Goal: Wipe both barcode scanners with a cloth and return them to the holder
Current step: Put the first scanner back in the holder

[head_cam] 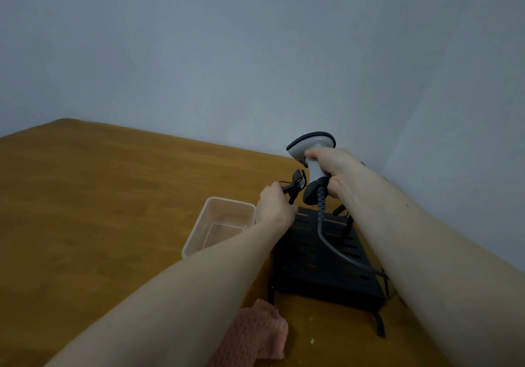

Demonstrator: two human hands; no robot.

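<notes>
Gripping the grey barcode scanner (311, 150) by its handle, my right hand (332, 167) is holding it upright above the black slotted holder base (321, 264), its coiled cable (324, 224) trailing down across the base. My left hand (274, 207) is pinching the black cradle clip (295, 186) on its stalk, just beside the scanner's foot. A clear plastic tub (218, 224) is sitting left of the base on the wooden surface (99, 210), and the pink cloth (255, 335) is lying near the front edge.
</notes>
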